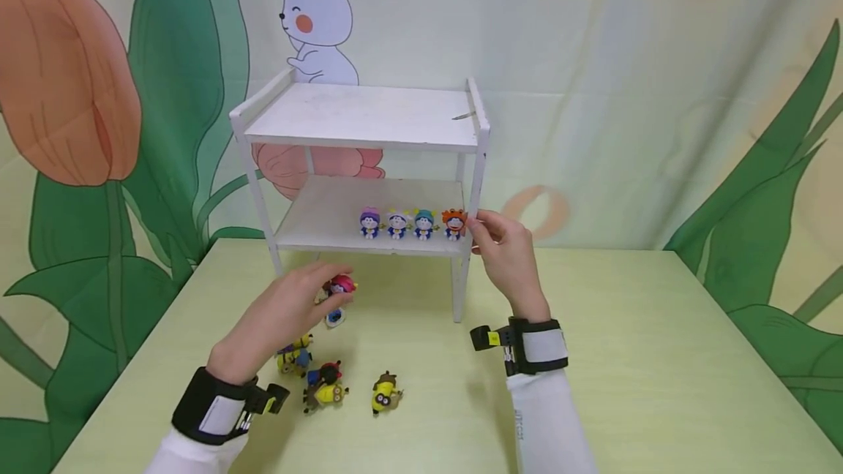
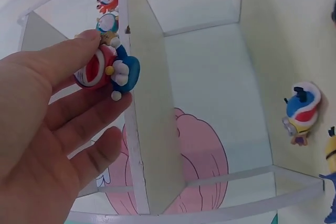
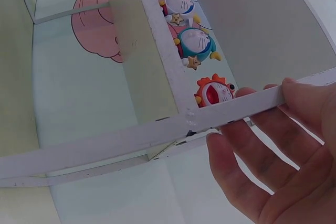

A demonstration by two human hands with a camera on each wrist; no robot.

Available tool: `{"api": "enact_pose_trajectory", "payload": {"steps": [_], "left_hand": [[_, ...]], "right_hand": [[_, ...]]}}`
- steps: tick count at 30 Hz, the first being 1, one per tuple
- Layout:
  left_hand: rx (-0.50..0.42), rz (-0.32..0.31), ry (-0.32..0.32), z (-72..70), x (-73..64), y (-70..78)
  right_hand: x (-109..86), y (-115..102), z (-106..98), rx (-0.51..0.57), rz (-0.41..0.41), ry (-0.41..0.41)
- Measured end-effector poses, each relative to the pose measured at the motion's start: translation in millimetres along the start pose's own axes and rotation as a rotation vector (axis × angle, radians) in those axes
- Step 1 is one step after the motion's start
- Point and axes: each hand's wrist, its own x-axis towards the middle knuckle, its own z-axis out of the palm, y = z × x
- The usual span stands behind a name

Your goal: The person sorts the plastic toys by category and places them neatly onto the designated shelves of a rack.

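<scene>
My left hand (image 1: pixel 299 302) pinches a small blue Doraemon-like figurine (image 2: pixel 126 72) with a pinkish-red hood between thumb and fingers. It is in front of the lower board (image 1: pixel 323 203) of a white two-tier shelf, near that board's front edge in the left wrist view. My right hand (image 1: pixel 507 251) holds the shelf's right front post (image 3: pixel 247 100), thumb on one side and fingers behind. Its fingertips are right beside a figurine (image 3: pixel 212 93) with an orange crab-like hat. Left of that one, figurines with teal (image 1: pixel 424 224), white (image 1: pixel 397 224) and purple (image 1: pixel 369 223) hats stand in a row.
On the table (image 1: pixel 626 357) below my left hand lie several yellow minion-like figurines, one of them (image 1: pixel 384 393) apart to the right. A blue-and-white figurine (image 1: pixel 334 317) lies under the left hand. The shelf's top board (image 1: pixel 369 112) spans above the row. A printed curtain (image 1: pixel 593 93) hangs behind.
</scene>
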Motion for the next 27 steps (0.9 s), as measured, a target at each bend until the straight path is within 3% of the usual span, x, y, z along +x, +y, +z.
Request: {"api": "enact_pose_trajectory", "payload": {"steps": [6, 15, 20, 27], "left_hand": [[-0.031, -0.019, 0.071, -5.8, 13.3, -1.4], [-0.109, -0.048, 0.285, -16.0, 37.7, -8.1], [-0.132, -0.063, 0.332, -18.7, 47.5, -8.4], [-0.151, -0.139, 0.357, -11.8, 58.1, -15.1]], "right_hand": [[-0.6, -1.1, -0.1, -0.007, -0.006, 0.000], [0.7, -1.0, -1.2, -0.003, -0.019, 0.004], [0.8, 1.4, -1.3, -0.009, -0.025, -0.001], [0.4, 1.4, -3.2, -0.019, -0.017, 0.000]]}}
